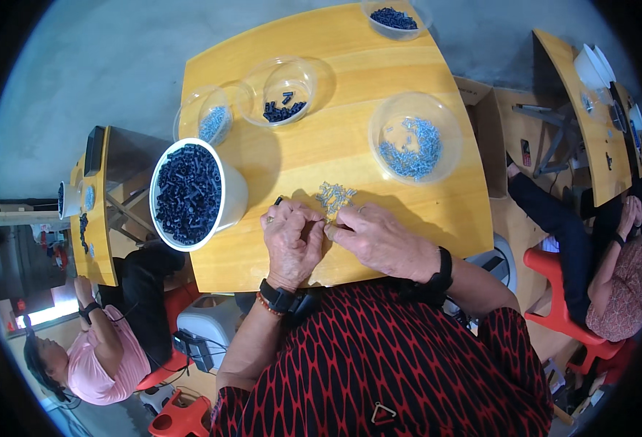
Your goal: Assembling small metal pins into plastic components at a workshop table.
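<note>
My left hand (290, 240) is closed, its fingers curled near the front edge of the yellow table. The end of a small black plastic piece (278, 200) pokes out past its knuckles. My right hand (381, 240) pinches with thumb and forefinger close to the left fingertips; whatever lies between them is too small and hidden to name. Just beyond both hands is a loose heap of small silver screw-like parts (334, 195). To the left of my left hand, a white bucket (234, 195) is filled with short black tube-like pieces (188, 191).
Clear tubs with silver parts stand at right (448, 149) and back left (223, 125). Beside the latter, a clear tub (303, 69) contains black pieces. Another tub (394, 18) is at the far edge. People sit at neighbouring tables on both sides, with red stools (550, 273) nearby.
</note>
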Tool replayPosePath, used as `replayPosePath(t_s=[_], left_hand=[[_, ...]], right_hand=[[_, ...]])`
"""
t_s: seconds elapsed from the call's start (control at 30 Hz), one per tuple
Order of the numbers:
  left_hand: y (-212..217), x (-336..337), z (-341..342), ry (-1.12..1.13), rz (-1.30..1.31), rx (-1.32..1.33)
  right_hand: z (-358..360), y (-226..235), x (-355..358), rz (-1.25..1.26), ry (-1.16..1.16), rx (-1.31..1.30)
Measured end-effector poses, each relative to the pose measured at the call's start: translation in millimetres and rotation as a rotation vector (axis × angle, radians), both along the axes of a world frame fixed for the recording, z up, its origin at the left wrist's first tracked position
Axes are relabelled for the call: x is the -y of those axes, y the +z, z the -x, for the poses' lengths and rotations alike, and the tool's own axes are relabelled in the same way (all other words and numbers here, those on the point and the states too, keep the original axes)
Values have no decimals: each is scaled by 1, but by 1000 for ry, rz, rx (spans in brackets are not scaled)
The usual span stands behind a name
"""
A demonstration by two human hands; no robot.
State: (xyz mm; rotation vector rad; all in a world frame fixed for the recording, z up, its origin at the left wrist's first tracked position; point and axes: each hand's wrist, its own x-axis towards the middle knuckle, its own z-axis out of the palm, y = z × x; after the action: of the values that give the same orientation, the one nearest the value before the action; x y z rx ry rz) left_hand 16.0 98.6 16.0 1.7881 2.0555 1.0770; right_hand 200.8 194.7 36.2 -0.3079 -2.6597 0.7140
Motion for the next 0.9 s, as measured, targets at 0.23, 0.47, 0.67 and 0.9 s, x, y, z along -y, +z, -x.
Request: replayPosePath(t_s=[0.23, 0.47, 0.67, 0.9], left_hand=[[0, -8, -2, 18, -21, -22], [-3, -7, -1, 10, -85, 0], [1, 4, 6, -8, -139, 151], [27, 37, 33, -137, -260, 188]], right_hand=[[-1, -1, 2, 80, -60, -2], [7, -1, 11, 111, -192, -145], [10, -3, 12, 82, -151, -56], [6, 6, 18, 41, -220, -143]])
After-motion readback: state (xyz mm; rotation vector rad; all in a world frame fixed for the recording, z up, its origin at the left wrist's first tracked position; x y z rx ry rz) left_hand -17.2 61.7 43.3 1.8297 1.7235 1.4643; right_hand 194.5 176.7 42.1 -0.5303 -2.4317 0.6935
